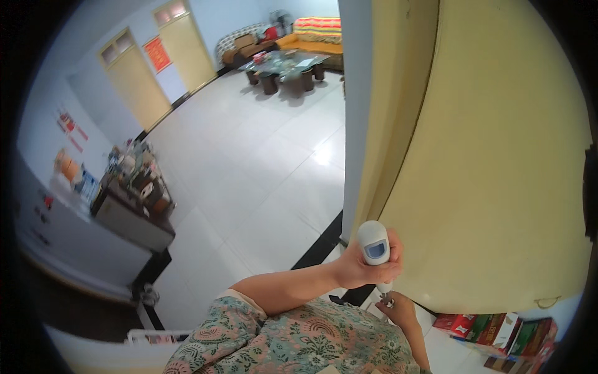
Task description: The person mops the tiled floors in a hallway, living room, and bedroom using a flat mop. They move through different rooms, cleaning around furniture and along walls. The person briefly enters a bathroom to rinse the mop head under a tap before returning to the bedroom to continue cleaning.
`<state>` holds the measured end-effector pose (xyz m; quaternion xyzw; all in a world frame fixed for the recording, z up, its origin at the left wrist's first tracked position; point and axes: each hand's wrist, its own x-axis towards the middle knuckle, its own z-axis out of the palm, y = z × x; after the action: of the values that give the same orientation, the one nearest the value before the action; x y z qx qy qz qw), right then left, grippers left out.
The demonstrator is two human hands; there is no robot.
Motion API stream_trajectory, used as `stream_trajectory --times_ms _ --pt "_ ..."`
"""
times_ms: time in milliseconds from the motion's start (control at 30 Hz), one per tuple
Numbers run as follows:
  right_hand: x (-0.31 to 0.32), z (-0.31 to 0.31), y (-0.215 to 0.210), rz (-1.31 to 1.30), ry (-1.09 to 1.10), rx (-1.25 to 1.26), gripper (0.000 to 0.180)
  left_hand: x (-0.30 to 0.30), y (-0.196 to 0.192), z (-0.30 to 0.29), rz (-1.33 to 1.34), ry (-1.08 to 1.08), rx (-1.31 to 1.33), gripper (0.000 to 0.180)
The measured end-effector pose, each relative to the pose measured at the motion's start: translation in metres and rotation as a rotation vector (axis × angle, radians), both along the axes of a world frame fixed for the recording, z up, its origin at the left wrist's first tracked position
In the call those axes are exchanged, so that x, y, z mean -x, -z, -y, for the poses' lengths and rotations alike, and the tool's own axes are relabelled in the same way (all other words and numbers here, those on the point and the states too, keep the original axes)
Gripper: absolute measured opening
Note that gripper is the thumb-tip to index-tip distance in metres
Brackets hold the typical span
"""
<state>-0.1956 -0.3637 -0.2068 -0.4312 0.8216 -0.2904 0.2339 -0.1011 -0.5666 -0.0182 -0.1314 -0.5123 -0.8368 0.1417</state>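
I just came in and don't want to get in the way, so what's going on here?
A person stands beside a pale yellow door, the left hand wrapped around a white handheld device with a bluish window near its top. The right hand is at the device's lower end, by a small metallic part; whether it grips that part is hard to tell. Red and green boxes are low down at the right.

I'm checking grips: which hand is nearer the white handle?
Left. The left hand grips the white handle; the right hand is below it, by the metal end.
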Motion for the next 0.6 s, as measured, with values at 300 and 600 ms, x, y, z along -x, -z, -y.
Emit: stream_trajectory --times_ms 300,600 --pt "-0.015 0.045 0.053 -0.054 0.576 -0.020 0.027 0.045 0.022 0.102 0.062 0.420 0.278 0.015" --pt "-0.048 0.076 0.088 -0.085 1.211 -0.043 0.019 0.077 0.007 0.112 -0.228 0.830 0.343 0.014"
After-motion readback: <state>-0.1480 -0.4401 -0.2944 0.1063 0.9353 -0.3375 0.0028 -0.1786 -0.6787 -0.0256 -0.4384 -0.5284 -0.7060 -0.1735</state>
